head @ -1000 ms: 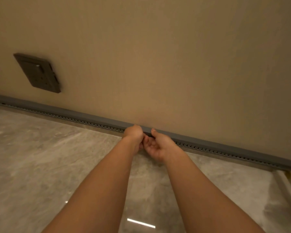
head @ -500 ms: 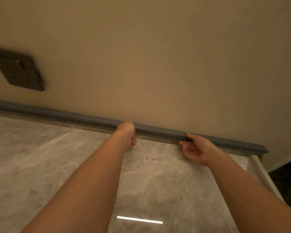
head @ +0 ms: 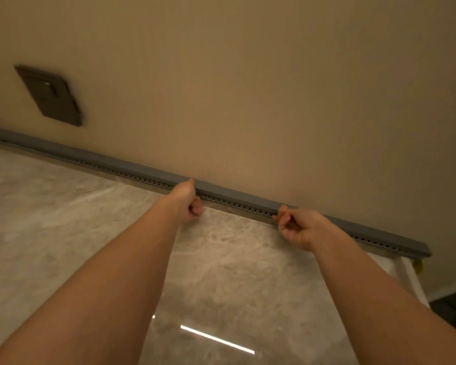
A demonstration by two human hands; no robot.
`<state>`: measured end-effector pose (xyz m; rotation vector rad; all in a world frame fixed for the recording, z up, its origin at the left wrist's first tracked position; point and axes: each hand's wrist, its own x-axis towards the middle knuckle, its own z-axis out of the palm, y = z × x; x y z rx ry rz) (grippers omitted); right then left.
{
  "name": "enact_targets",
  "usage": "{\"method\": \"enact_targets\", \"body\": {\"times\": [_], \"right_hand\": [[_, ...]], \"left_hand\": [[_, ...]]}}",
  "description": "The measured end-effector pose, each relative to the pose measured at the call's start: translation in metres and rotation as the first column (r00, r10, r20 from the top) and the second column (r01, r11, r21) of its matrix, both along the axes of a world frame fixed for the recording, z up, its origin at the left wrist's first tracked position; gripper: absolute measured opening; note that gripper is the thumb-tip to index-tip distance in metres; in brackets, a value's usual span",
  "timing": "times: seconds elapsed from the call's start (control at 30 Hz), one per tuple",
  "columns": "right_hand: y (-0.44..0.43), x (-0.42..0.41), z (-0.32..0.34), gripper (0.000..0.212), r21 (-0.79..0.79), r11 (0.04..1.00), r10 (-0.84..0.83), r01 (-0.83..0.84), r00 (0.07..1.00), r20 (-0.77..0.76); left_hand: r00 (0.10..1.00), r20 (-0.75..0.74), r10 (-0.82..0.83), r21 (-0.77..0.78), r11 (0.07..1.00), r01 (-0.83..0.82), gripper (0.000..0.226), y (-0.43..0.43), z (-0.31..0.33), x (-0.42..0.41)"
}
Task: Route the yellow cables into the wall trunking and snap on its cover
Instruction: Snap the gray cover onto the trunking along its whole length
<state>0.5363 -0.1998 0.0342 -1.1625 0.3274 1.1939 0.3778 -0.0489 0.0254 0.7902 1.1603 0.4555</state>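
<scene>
While one grey trunking (head: 234,198) lines the wall (head: 248,88), left hand (head: 188,204) and right hand (head: 298,227) each clamp fingers on it.

**A finished indoor room, domestic or office in style**

A smooth beige wall (head: 248,88) carries a dark flush socket plate (head: 49,94), the kind fitted in living quarters or offices. Below it lies a polished, marble-patterned table (head: 63,219) with a white edge, glossy enough to show the bright reflection (head: 217,339) of a strip light. Grey slotted trunking (head: 234,197) runs along the joint of wall and table. At the lower right a dark floor (head: 454,309) meets a pale skirting (head: 449,289). Whether this is a home, a hotel or an office cannot be told.
</scene>
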Motion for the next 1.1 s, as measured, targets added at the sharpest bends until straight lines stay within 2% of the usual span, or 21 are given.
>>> {"method": "enact_targets", "body": {"times": [0.07,0.17,0.27,0.43,0.6,0.67,0.87,0.93,1.03,1.1], "right_hand": [[0.000,0.000,0.001,0.026,0.006,1.000,0.010,-0.010,1.000,0.006],[0.002,-0.002,0.000,0.027,0.015,0.999,0.028,-0.028,1.000,0.000],[0.003,-0.002,-0.003,0.025,0.011,0.998,0.055,-0.056,0.998,0.032],[0.003,0.001,-0.007,0.024,0.034,0.997,0.074,-0.076,0.996,0.059],[0.004,0.000,-0.011,0.028,-0.027,0.992,0.124,-0.122,0.984,0.127],[0.002,-0.001,-0.011,0.016,-0.035,0.986,0.167,-0.164,0.977,0.131],[-0.008,-0.002,-0.009,0.011,0.070,0.988,0.132,-0.137,0.988,0.079],[-0.014,-0.001,-0.010,0.019,0.095,0.984,0.145,-0.152,0.987,0.074],[-0.031,0.005,-0.007,0.022,0.062,0.959,0.262,-0.278,0.947,0.188],[-0.051,0.014,-0.005,0.024,-0.084,0.896,0.433,-0.437,0.814,0.388]], "left_hand": [[0.995,0.011,0.097,0.021,0.995,-0.097,0.033,-0.008,-0.001,0.006],[0.976,-0.076,0.202,0.110,0.975,-0.193,0.037,-0.023,-0.006,0.020],[0.951,-0.163,0.262,0.162,0.958,-0.236,0.058,-0.044,-0.011,0.043],[0.896,-0.364,0.255,0.245,0.954,-0.172,0.065,-0.080,-0.017,0.085],[0.902,-0.411,0.130,0.261,0.965,-0.020,0.068,-0.111,-0.024,0.118],[0.895,-0.424,0.138,0.239,0.970,-0.037,0.064,-0.110,-0.022,0.122],[0.854,-0.506,0.118,0.312,0.948,0.054,0.051,-0.106,-0.017,0.120],[0.848,-0.518,0.114,0.312,0.948,0.063,0.051,-0.106,-0.016,0.121],[0.857,-0.505,0.105,0.301,0.952,0.061,0.045,-0.107,-0.016,0.122],[0.852,-0.512,0.108,0.289,0.956,0.052,0.045,-0.108,-0.014,0.124]]}}
